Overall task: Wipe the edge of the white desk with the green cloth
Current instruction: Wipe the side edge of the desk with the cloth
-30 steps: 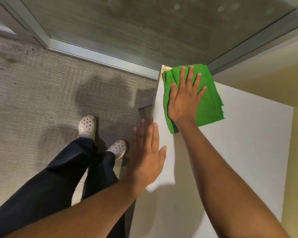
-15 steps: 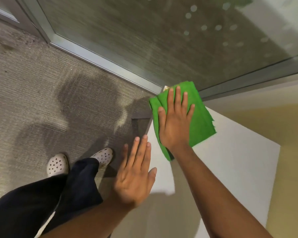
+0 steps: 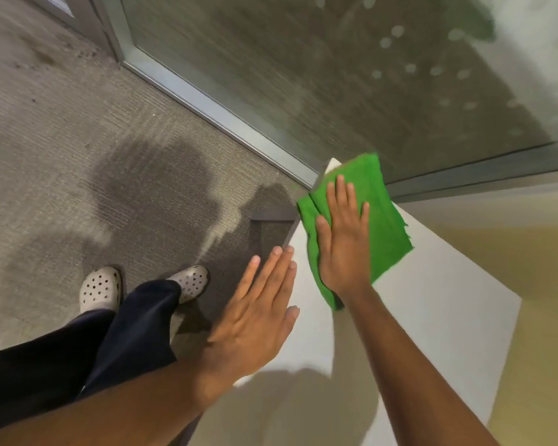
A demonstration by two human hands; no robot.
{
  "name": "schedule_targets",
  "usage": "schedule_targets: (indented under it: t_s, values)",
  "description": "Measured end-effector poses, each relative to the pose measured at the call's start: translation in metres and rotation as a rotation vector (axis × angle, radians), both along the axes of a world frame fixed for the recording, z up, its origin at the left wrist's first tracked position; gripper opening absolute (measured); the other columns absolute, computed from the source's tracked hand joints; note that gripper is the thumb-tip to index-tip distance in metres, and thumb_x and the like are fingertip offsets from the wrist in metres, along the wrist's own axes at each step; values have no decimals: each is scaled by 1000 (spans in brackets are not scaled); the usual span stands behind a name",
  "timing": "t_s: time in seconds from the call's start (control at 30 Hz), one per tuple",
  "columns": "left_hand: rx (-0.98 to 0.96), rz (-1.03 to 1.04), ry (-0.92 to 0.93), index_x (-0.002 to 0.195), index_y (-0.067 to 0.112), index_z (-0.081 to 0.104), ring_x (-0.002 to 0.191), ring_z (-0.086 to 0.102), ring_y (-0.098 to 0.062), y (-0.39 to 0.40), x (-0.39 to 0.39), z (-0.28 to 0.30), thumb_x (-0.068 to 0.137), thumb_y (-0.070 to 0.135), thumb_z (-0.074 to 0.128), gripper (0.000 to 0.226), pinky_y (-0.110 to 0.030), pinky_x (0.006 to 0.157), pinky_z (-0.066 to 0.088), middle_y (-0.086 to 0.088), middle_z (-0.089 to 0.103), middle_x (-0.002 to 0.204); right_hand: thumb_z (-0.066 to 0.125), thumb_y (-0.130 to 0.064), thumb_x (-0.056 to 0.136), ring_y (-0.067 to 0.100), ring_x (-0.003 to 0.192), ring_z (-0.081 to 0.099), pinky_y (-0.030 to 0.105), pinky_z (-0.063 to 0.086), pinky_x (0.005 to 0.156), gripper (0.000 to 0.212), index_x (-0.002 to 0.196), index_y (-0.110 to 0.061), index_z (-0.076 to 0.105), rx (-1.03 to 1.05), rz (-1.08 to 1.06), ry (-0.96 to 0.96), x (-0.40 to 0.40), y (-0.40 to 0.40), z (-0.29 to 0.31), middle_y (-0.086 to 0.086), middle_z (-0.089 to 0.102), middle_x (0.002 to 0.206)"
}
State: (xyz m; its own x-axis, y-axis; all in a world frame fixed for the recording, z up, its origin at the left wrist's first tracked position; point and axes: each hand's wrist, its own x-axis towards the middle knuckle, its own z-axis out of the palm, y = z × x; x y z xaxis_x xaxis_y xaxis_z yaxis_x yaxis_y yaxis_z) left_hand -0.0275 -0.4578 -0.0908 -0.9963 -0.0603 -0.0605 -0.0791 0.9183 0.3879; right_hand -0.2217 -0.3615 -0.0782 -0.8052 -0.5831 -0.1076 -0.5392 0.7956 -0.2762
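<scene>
Right hand [image 3: 343, 243] flat, palm pressing the green cloth [image 3: 384, 220], not clenched; left hand [image 3: 255, 317] open, holding nothing.
Cloth's at the white desk [image 3: 432, 317] far corner, 12 o'clock, draping the edge. Soft, light stuff that probably bunches; press mid-cloth.
</scene>
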Motion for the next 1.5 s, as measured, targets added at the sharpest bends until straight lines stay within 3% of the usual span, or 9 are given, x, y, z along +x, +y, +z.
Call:
schedule_targets:
  t_s: [0.27,0.43,0.53,0.8,0.97,1.1,1.17,1.33,1.5]
  values:
    - [19,3,-5,167,-4,15,169,5,-39,13,17,-4,108,47,36,81,-54,134,10,-25,5,181,22,-36,110,21,167,5,59,6,134,61,169,-17,17,42,-333,42,-15,24,1,-3,11,179]
    - [50,4,-34,165,-5,27,167,15,-38,10,17,1,105,44,43,79,-53,130,20,-24,14,179,20,-41,113,19,168,-3,54,2,135,61,170,-23,7,77,115,32,-13,11,-1,-3,4,180]
    - [47,12,-24,163,-5,34,165,19,-37,9,16,4,103,43,46,78,-51,128,21,-23,21,177,22,-39,113,21,168,1,54,3,135,61,170,-20,9,59,85,36,-26,-5,3,-3,6,180]
    - [129,37,33,165,-2,31,166,18,-34,8,17,-3,103,43,48,78,-49,128,20,-19,22,178,33,-30,114,41,121,62,50,42,107,42,125,-5,65,-40,-414,127,-67,-66,2,19,71,125]
    - [254,138,77,170,1,19,169,11,-29,14,23,-11,103,40,56,86,-46,134,17,-16,9,182,33,-29,115,21,163,27,44,14,135,48,163,-19,38,-160,-254,76,-17,-17,-3,0,39,171]
    - [295,278,132,169,3,26,163,34,-22,18,24,-12,100,48,61,89,-35,127,32,-11,24,180,25,-43,114,19,168,7,39,-2,136,54,168,-33,21,-17,70,-54,28,34,0,-10,17,178]
    - [385,311,83,169,6,28,154,44,-17,16,24,-11,98,57,62,94,-28,114,37,-6,26,180,24,-44,114,27,168,8,45,-2,136,56,168,-32,19,61,326,-67,31,48,3,-9,15,179]
    - [569,279,119,166,-2,28,155,37,-24,12,26,-19,97,53,60,94,-18,133,4,-16,33,173,23,-42,113,32,166,16,57,3,134,57,167,-23,25,177,795,-5,2,31,6,-6,27,175]
    - [568,277,113,166,-2,29,152,41,-25,6,28,-15,97,54,61,94,-21,134,4,-19,45,168,24,-46,112,35,136,52,56,10,134,55,133,-7,56,212,1022,93,-48,-8,10,15,64,130]
